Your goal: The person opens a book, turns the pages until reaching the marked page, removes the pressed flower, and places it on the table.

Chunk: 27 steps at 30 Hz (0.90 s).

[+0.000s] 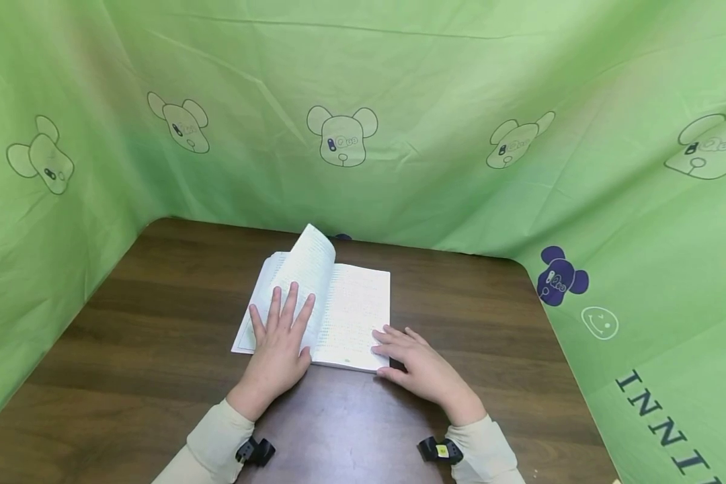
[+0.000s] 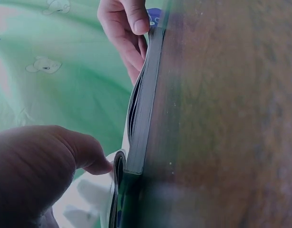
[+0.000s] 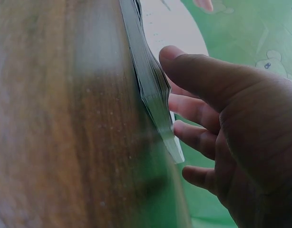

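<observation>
An open book (image 1: 358, 302) with white printed pages lies on the wooden table in the head view. One page (image 1: 314, 259) on its left side stands partly raised and curved. Spread over the left pages is my left hand (image 1: 280, 356), its fingers straight and its thumb by the spine. My right hand (image 1: 420, 366) rests at the lower right corner of the book, fingertips on the page edge and thumb near the front edge. In the right wrist view the thick page block (image 3: 146, 71) shows beside the right thumb. The left wrist view shows the left thumb (image 2: 91, 152) against the bent pages.
The brown wooden table (image 1: 157, 323) has rounded far corners. A green cloth (image 1: 423, 202) printed with bear heads hangs round its back and sides. Black wrist devices sit on the left cuff (image 1: 255, 451) and the right cuff (image 1: 440, 450).
</observation>
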Motion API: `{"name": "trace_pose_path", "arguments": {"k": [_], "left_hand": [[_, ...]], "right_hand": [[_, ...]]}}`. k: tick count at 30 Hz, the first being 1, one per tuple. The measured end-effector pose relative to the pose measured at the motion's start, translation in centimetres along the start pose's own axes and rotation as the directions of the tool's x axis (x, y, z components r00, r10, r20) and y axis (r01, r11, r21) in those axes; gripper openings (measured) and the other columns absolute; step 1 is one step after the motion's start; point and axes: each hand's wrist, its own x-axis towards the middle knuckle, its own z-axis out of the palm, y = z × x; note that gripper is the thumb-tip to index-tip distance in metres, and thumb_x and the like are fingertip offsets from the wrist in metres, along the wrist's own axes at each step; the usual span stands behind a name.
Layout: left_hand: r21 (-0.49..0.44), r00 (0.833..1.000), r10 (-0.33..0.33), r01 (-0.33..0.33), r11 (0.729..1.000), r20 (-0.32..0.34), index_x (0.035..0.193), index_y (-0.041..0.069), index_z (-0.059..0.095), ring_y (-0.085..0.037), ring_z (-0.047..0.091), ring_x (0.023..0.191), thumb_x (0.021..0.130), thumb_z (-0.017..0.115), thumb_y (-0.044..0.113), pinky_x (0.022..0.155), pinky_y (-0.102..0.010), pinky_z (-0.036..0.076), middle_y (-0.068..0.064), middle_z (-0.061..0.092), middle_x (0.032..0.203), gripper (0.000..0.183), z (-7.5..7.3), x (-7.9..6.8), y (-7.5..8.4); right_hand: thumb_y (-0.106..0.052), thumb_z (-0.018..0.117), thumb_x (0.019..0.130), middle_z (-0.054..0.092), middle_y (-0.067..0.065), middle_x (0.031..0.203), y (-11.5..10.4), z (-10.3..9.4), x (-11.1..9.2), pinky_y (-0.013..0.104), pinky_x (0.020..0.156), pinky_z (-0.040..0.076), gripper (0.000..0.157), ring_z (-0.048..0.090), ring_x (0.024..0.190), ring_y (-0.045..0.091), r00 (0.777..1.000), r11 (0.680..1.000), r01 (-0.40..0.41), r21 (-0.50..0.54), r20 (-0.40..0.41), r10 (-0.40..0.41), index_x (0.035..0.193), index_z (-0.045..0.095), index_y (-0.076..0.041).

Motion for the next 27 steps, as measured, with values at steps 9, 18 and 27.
{"name": "trace_pose_path", "arguments": {"k": [9,18,27], "left_hand": [[-0.098,0.998,-0.009,0.016,0.995,0.07,0.162,0.012,0.03,-0.042,0.008,0.157,0.083,0.073,0.007,0.117,-0.075,0.007,-0.012,0.016,0.172,0.09,0.16,-0.08,0.15],[-0.142,0.983,-0.062,0.087,0.986,0.173,0.147,0.01,0.054,-0.042,0.027,0.153,0.09,0.062,0.004,0.117,-0.07,0.023,-0.016,0.038,0.163,0.059,0.07,-0.27,0.38],[-0.093,0.975,-0.119,0.139,0.986,0.19,0.141,0.012,0.061,-0.042,0.037,0.148,0.1,0.062,0.025,0.112,-0.071,0.03,-0.017,0.045,0.158,0.043,-0.03,-0.47,0.38]], "right_hand": [[-0.037,0.072,0.095,0.054,0.001,0.154,0.02,0.09,-0.06,0.06,0.12,0.026,0.042,0.043,0.147,0.029,1.0,1.0,-0.006,-0.004,0.001,0.006,0.131,0.07,-0.015],[-0.035,0.072,0.096,0.054,0.001,0.153,-0.01,-0.01,-0.03,0.059,0.121,0.027,0.04,0.044,0.147,0.027,1.0,1.0,-0.014,-0.009,0.005,0.014,0.13,0.071,-0.015],[-0.033,0.072,0.096,0.056,0.001,0.151,-0.08,-0.06,-0.01,0.061,0.119,0.028,0.036,0.045,0.146,0.027,1.0,1.0,-0.01,-0.029,-0.001,0.01,0.127,0.072,-0.014]]}}
